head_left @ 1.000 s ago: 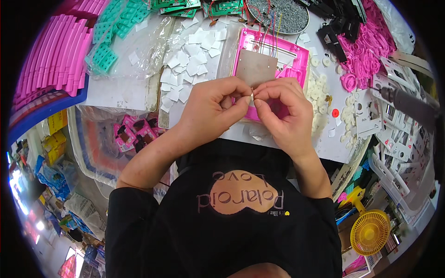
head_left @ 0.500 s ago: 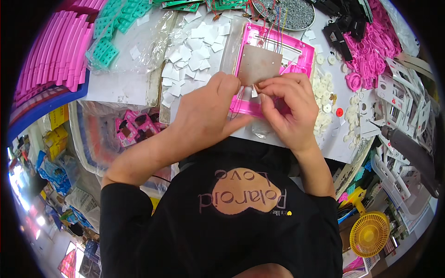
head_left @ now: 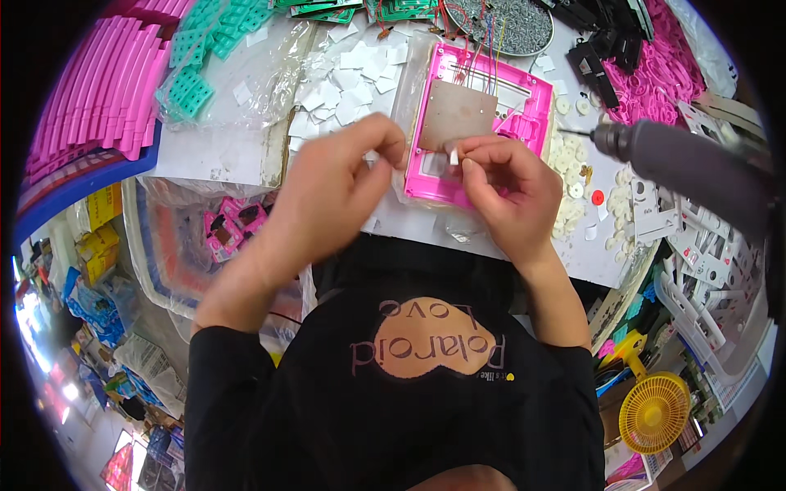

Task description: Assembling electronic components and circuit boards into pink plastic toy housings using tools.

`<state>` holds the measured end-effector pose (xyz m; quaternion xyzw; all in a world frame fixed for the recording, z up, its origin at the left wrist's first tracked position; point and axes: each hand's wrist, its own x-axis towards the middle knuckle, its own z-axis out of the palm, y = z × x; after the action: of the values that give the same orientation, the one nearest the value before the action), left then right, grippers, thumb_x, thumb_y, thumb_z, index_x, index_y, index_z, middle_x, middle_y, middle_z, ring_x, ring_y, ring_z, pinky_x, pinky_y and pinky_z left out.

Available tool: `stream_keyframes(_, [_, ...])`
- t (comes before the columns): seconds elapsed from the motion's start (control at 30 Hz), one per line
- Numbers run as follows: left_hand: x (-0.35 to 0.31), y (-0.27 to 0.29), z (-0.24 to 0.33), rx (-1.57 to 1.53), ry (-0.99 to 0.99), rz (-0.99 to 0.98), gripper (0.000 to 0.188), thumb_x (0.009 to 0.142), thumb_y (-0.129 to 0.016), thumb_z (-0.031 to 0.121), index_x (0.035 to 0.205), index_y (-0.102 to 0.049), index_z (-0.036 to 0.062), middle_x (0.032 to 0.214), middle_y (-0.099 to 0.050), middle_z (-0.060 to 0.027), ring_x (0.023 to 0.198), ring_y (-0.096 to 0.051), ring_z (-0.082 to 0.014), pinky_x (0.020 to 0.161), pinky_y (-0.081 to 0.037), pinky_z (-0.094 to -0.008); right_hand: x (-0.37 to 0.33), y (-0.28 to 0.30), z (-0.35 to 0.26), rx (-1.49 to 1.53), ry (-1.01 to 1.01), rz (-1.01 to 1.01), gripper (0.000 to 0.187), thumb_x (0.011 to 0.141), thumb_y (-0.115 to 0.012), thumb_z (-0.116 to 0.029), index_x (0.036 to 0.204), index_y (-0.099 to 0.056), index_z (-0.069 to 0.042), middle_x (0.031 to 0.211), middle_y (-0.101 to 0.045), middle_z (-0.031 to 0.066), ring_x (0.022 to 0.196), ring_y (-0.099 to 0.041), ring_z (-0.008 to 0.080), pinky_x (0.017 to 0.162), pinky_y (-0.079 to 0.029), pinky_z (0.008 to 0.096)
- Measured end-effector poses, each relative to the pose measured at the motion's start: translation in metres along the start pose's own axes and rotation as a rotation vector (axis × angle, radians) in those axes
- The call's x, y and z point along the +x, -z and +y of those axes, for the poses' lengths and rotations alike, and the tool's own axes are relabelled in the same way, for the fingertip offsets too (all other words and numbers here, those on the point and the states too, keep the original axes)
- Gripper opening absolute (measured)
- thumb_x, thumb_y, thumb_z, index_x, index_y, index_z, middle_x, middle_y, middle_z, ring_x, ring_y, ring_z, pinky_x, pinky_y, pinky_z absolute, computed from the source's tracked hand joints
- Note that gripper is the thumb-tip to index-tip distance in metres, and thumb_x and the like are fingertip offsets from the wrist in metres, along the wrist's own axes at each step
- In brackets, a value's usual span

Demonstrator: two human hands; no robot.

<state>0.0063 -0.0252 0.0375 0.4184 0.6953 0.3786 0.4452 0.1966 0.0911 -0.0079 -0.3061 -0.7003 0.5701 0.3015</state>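
Observation:
A pink plastic housing (head_left: 536, 123) lies on the table before me, with a brown circuit board (head_left: 461, 114) inside it and thin coloured wires running from its far end. Over the housing's near part, my right hand (head_left: 517, 190) pinches a small white piece (head_left: 454, 155) between thumb and fingers, close to the board's near edge. My left hand (head_left: 334, 184) hovers beside the housing's left edge, slightly blurred. Its fingers are bent, the thumb stands apart from them, and nothing shows in its grasp.
White paper squares (head_left: 352, 86) lie left of the housing; a bowl of screws (head_left: 524, 33) stands beyond it. White plastic wheels (head_left: 567, 168) are scattered to the right. A dark electric screwdriver (head_left: 679, 164) hangs over the right side. Pink panels (head_left: 98, 90) are stacked far left.
My left hand has moved left, away from the housing and the right hand. The right hand stays nearly still with the white piece. The screwdriver has swung inward toward the housing.

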Motion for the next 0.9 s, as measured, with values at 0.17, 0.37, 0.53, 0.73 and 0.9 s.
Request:
stream_keyframes(0.17, [0.046,0.018,-0.016,-0.03,-0.152,-0.257,0.008,0.086,-0.061,0.001,0.093,-0.067,0.0003,0.089,-0.063,-0.0006,0.071,-0.054,-0.0047,0.061,-0.042,-0.0234,0.003,0.0,-0.003,-0.285,0.223,-0.034,0.01,0.082,-0.071,0.007,0.089,-0.067,0.001,0.098,-0.075,0.0113,0.071,-0.072,0.0155,0.063,-0.058,0.0251])
stream_keyframes(0.37, [0.055,0.008,-0.004,0.272,-0.396,-0.198,0.009,0.084,-0.074,0.01,0.088,-0.069,0.0045,0.09,-0.056,-0.0029,0.068,-0.05,-0.0122,0.062,-0.042,-0.0275,0.005,0.0,-0.003,-0.393,0.369,-0.028,0.014,0.08,-0.073,0.006,0.09,-0.065,0.0,0.097,-0.074,0.0117,0.072,-0.073,0.0209,0.061,-0.059,0.0278])
stream_keyframes(0.53, [0.052,0.001,-0.009,0.227,-0.377,-0.154,0.008,0.084,-0.073,0.01,0.086,-0.068,0.0046,0.093,-0.057,-0.0038,0.07,-0.052,-0.0141,0.062,-0.043,-0.0283,0.004,0.001,-0.004,-0.407,0.349,-0.063,0.015,0.079,-0.074,0.005,0.09,-0.066,0.0,0.097,-0.074,0.013,0.075,-0.073,0.0251,0.064,-0.059,0.0315])
stream_keyframes(0.73, [0.055,-0.004,-0.018,0.403,-0.542,-0.035,0.008,0.081,-0.073,0.007,0.087,-0.067,0.005,0.097,-0.057,-0.0076,0.079,-0.062,-0.0221,0.069,-0.05,-0.033,0.007,0.005,0.002,-0.52,0.562,-0.098,0.019,0.077,-0.077,0.002,0.093,-0.068,0.0,0.101,-0.072,0.0123,0.08,-0.071,0.0276,0.066,-0.058,0.0339])
stream_keyframes(0.9, [0.061,-0.004,-0.021,0.449,-0.563,-0.087,0.012,0.078,-0.074,0.004,0.086,-0.065,0.0039,0.099,-0.056,-0.0085,0.083,-0.063,-0.0248,0.073,-0.052,-0.0349,0.01,0.009,0.0,-0.629,0.615,-0.211,0.021,0.073,-0.077,0.0,0.092,-0.067,0.001,0.106,-0.069,0.0118,0.085,-0.069,0.0276,0.069,-0.057,0.0348])
